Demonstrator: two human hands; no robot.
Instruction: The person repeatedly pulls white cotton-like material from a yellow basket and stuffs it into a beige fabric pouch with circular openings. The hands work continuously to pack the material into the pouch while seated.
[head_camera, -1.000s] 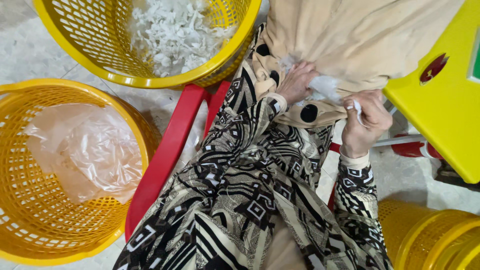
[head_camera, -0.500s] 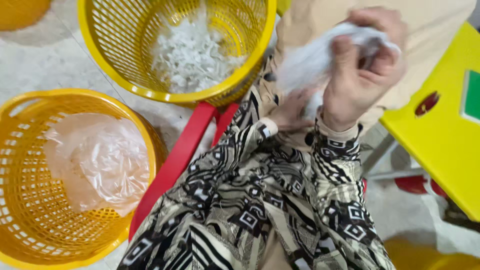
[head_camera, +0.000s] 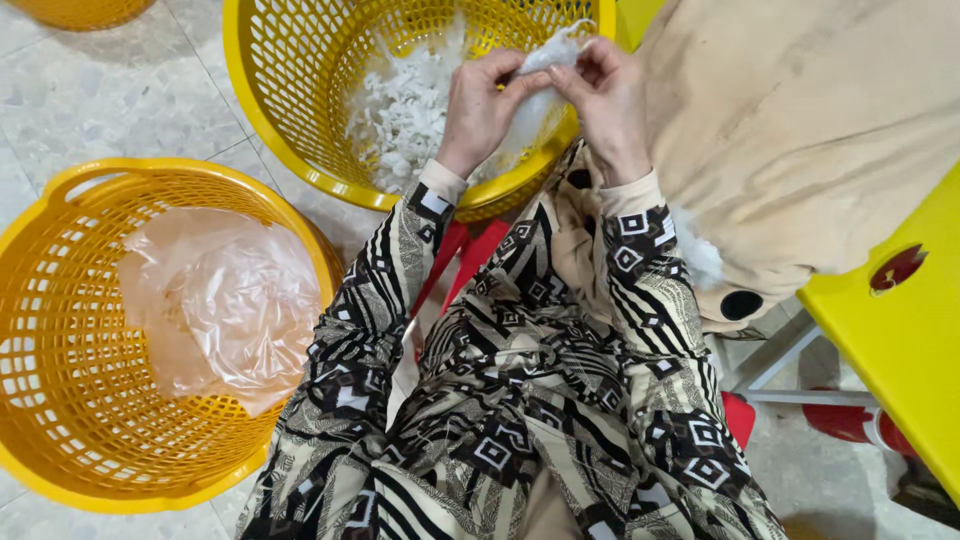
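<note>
A clear plastic bag (head_camera: 215, 300) lies crumpled in the yellow basket (head_camera: 60, 340) at the left. A red round mark (head_camera: 897, 268) sits on the yellow table (head_camera: 900, 350) at the right. Grey floor (head_camera: 90, 100) shows between the baskets — some open room there. The left hand (head_camera: 483, 105) and the right hand (head_camera: 607, 95) both pinch a white fluffy wad (head_camera: 548, 62) over the top yellow basket (head_camera: 260, 110) — it holds white scraps (head_camera: 405, 110). A big tan sack (head_camera: 800, 140) lies beside the hands.
</note>
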